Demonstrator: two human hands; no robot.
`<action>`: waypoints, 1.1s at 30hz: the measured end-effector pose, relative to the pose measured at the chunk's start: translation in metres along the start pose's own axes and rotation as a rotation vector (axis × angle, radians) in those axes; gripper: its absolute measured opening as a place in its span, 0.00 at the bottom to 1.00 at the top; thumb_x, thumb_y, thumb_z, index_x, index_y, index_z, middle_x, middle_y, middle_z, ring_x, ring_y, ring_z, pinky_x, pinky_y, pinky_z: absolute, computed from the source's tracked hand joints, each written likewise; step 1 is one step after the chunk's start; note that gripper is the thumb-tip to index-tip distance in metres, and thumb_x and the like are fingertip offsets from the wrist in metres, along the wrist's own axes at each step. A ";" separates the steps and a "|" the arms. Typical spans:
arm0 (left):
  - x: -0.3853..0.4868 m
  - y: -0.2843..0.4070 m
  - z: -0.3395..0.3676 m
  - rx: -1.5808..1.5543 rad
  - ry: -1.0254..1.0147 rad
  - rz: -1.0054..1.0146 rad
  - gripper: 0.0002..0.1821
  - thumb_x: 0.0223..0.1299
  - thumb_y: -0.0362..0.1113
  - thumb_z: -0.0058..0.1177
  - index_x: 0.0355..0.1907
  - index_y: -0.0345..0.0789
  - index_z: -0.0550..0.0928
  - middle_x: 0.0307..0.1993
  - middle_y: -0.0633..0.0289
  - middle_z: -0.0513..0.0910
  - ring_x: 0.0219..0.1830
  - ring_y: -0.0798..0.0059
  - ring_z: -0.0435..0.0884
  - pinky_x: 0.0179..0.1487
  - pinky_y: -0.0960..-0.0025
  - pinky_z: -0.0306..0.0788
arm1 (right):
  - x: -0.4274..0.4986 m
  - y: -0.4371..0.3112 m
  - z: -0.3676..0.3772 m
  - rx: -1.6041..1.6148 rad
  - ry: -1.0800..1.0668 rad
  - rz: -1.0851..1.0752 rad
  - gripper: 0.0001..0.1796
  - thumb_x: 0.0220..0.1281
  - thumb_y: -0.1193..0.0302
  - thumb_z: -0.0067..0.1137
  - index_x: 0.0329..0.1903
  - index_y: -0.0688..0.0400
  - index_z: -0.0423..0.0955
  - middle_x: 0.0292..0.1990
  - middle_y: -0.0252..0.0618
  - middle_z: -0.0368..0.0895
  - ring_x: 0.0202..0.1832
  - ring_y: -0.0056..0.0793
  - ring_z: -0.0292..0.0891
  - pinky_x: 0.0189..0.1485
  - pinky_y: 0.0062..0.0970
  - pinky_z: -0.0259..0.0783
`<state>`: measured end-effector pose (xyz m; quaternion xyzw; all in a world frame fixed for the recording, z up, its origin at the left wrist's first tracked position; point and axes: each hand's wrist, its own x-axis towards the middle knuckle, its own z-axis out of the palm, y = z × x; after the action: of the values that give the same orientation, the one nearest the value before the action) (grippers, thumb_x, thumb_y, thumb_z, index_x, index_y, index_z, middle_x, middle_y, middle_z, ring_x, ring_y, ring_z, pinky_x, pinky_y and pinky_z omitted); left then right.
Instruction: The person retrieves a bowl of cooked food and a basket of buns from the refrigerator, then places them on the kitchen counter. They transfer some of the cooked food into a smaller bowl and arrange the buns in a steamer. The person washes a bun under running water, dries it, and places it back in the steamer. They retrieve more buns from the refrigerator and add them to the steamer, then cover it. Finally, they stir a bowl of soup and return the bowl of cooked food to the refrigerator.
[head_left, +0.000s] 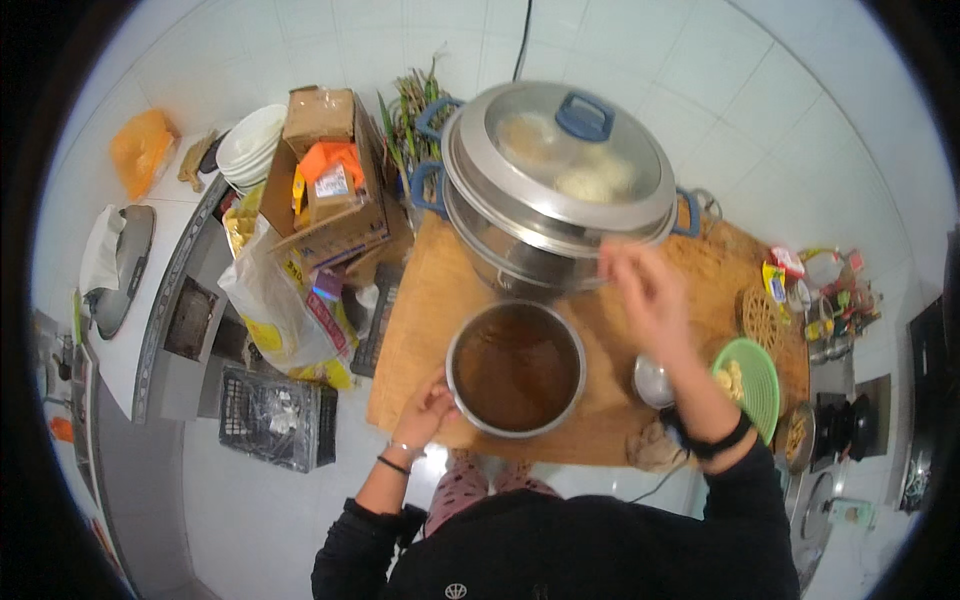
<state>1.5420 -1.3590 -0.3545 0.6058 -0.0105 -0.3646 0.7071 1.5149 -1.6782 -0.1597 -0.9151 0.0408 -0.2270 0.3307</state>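
A round metal pot (517, 431) of dark brown liquid stands on a wooden table in front of me. At its left side, my left hand (426, 411) grips the wall just below the rim with bent fingers. My right hand (649, 300), blurred, is raised at the right front of a large steel steamer (517, 266); whether its fingers hold anything is unclear. A glass lid (547, 142) with a blue handle covers the steamer, and pale food shows hazily through it. Below my right hand, partly behind the forearm, sits a small metal bowl (651, 381).
Under my right forearm's outer side is a green plastic basket (765, 390) with pale yellow pieces inside. A woven trivet (757, 315) and seasoning packets (776, 281) lie farther right. Left of the wooden table (409, 330) are a cardboard box (337, 244), bags and a black crate (319, 420).
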 end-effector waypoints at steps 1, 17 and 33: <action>0.003 0.001 0.000 -0.060 0.012 -0.027 0.27 0.66 0.28 0.47 0.67 0.37 0.62 0.39 0.68 0.76 0.39 0.80 0.77 0.42 0.76 0.75 | -0.040 0.005 0.009 0.142 -0.102 0.041 0.12 0.68 0.72 0.48 0.50 0.61 0.74 0.42 0.35 0.77 0.46 0.24 0.73 0.45 0.20 0.70; -0.040 0.048 0.041 -0.094 -0.033 -0.034 0.28 0.62 0.22 0.43 0.67 0.34 0.63 0.44 0.65 0.77 0.40 0.83 0.76 0.43 0.80 0.72 | -0.188 0.062 0.023 1.339 -0.205 0.922 0.25 0.65 0.72 0.44 0.65 0.61 0.62 0.58 0.37 0.71 0.56 0.26 0.68 0.56 0.29 0.66; -0.153 0.219 0.152 0.017 -0.068 0.574 0.50 0.47 0.43 0.63 0.68 0.21 0.53 0.64 0.44 0.65 0.64 0.61 0.67 0.69 0.60 0.55 | -0.161 -0.062 -0.153 1.335 0.396 0.145 0.36 0.55 0.68 0.57 0.63 0.75 0.59 0.58 0.56 0.70 0.58 0.39 0.70 0.64 0.33 0.62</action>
<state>1.4702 -1.4070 -0.0597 0.5712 -0.2084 -0.1697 0.7755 1.2982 -1.6838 -0.0797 -0.4525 0.0130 -0.3433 0.8229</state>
